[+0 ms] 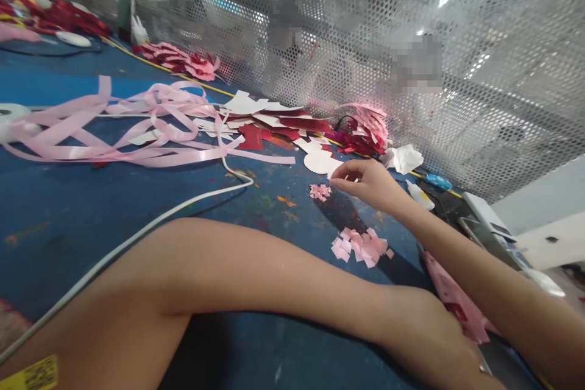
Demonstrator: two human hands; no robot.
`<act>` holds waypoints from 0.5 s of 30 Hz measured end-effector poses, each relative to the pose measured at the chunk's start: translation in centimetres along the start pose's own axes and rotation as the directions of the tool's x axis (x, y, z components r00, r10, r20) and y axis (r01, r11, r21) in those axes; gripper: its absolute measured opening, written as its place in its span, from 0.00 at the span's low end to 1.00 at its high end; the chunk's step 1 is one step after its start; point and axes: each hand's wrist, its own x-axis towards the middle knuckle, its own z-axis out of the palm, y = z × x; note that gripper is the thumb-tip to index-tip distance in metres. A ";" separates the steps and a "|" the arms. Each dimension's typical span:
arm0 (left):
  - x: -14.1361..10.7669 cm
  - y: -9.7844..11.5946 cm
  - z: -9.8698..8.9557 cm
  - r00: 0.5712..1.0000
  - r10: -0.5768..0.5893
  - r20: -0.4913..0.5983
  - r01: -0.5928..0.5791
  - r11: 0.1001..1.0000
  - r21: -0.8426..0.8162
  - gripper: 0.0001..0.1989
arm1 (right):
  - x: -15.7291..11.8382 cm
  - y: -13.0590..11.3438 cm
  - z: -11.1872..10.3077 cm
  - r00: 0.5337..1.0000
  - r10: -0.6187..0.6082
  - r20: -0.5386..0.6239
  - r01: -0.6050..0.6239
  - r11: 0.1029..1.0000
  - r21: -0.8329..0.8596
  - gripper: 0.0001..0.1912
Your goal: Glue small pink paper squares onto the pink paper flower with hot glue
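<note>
My right hand (365, 183) hovers over the blue work surface with its thumb and fingertips drawn together in a pinch. Whatever lies between those fingertips, if anything, is too small to make out. Just left of them is a small heap of tiny pink pieces (320, 192). Larger pink squares (362, 246) lie in a loose pile below that hand. My left hand (434, 338) reaches across to the lower right, its fingers hidden from view. Beside it lies pink sheet material (452, 295) with a dark red patch, partly behind my right forearm.
Pink ribbon (150, 155) sprawls over the left side, with a white cable (183, 201) crossing the surface. White and red cut pieces (265, 116) pile up along a perforated metal screen (320, 61). A crumpled white piece (402, 158) and small bottle (420, 195) lie right.
</note>
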 end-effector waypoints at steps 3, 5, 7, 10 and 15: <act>0.0 -0.1 -0.1 1.000 0.022 0.015 -0.022 1.000 0.008 0.08 | -2.1 0.0 -1.3 0.985 -0.002 0.174 0.010 0.999 -0.049 0.12; -0.2 -0.1 -0.4 1.000 0.017 0.024 -0.017 1.000 0.010 0.08 | -3.8 0.0 -1.8 0.957 0.003 0.289 0.019 0.997 -0.076 0.21; -0.3 -0.1 -1.0 0.998 0.003 0.064 -0.003 1.000 0.002 0.08 | -5.2 0.1 -1.9 0.923 0.014 0.385 0.040 0.991 -0.131 0.25; -0.5 -0.2 -2.2 0.989 -0.010 0.149 0.011 1.000 -0.002 0.08 | -6.4 0.6 -1.4 0.902 0.039 0.430 0.032 0.987 -0.156 0.16; -0.5 -0.1 -3.9 0.971 -0.014 0.239 0.011 1.000 0.014 0.09 | -7.1 1.6 -0.9 0.900 0.037 0.434 -0.002 0.997 -0.080 0.07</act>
